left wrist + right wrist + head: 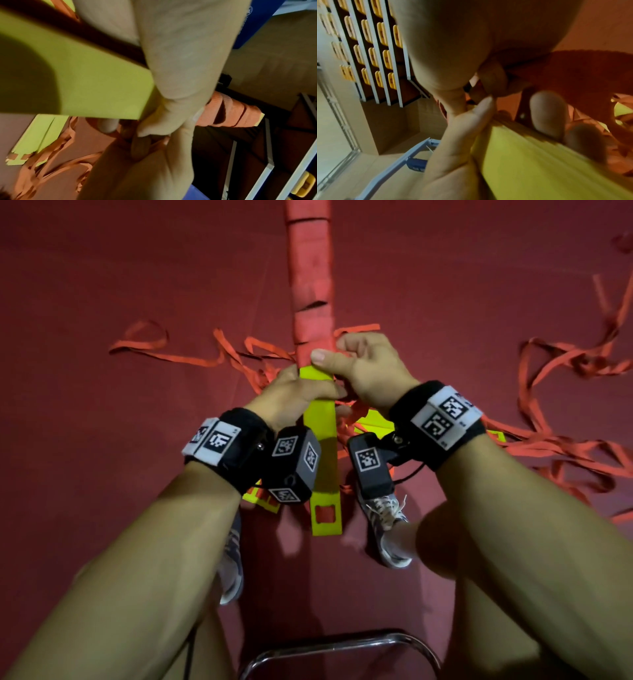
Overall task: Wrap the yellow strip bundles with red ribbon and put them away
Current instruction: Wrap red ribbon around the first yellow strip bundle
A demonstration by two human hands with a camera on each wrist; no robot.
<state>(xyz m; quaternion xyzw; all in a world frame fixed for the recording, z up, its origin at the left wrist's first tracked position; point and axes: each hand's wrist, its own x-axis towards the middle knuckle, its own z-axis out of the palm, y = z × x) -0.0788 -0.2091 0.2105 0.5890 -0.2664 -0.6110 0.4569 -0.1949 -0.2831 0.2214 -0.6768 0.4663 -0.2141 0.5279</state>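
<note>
At my far left a loose ribbon tangle (164, 350) lies on the dark red floor cloth (102, 474), close enough to reach for later bundles. My left hand (298, 395) is curled round the bare part of the long flat yellow strip bundle (320, 436). It clamps the stack so the strips cannot slide while I hold it off the floor. The flat woven red ribbon (310, 285) covers the far part in overlapping turns. The near part is bare, so I judge the wrap roughly half done.

My right hand (363, 368) pinches the red ribbon at the nearest turn, with the thumb pressed across it, I think to hold tension. Further right lies a second ribbon tangle (561, 364).

By my count there is one bundle in hand and two tangles whose strands I cannot count. Flat spare yellow pieces (253, 498) lie under my left wrist, and further yellow pieces (376, 419) under my right.
</note>
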